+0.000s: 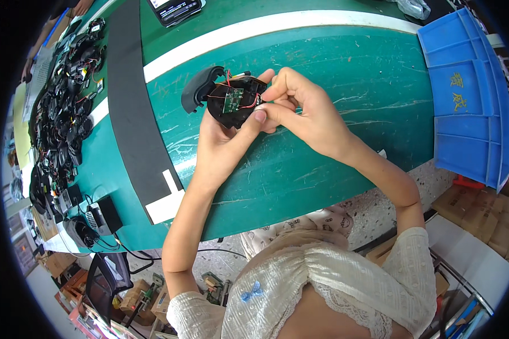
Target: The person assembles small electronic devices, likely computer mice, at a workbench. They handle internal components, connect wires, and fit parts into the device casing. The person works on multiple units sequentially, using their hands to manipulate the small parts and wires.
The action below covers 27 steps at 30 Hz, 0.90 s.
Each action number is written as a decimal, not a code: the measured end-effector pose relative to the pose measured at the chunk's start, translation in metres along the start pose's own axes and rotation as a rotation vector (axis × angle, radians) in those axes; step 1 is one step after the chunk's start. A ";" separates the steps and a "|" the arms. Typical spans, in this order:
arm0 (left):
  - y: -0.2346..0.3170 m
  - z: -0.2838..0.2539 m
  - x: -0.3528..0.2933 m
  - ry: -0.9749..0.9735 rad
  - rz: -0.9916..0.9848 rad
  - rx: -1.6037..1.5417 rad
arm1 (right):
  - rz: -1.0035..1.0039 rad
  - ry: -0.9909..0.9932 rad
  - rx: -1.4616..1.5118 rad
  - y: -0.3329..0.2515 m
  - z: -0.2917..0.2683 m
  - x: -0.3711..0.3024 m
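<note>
Cradling the open case (230,119), the left hand (223,141) has a grasp on it from the near side, thumb at the rim! Over on the right edge, the right hand (308,110) has thumb and fingertips drawn close beside the red wires (247,106); whether they pinch a wire or the rim, I cannot tell. Green board (233,100) on show inside, black cover (199,92) at the left, all above the green table (345,73), between the black strip (133,113) and the blue crate (455,62)!
</note>
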<state>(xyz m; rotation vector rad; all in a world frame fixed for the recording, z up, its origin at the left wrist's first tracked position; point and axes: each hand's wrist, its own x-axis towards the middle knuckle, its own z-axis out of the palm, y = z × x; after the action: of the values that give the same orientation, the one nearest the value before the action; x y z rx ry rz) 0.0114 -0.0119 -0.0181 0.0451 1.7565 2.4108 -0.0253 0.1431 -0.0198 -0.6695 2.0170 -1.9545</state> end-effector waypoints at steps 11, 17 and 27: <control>-0.010 -0.005 0.004 0.099 -0.132 -0.072 | -0.234 0.202 -0.480 0.010 0.016 -0.004; -0.021 -0.012 0.008 0.089 -0.177 -0.293 | -0.354 0.206 -0.673 0.007 0.014 -0.005; -0.014 0.003 0.009 0.083 -0.007 -0.551 | -0.118 0.105 -0.051 0.013 0.024 -0.008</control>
<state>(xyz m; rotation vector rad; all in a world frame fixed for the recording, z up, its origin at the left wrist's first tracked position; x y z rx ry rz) 0.0042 -0.0036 -0.0315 -0.1274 1.0557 2.8311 -0.0087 0.1261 -0.0355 -0.7275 2.1407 -2.0510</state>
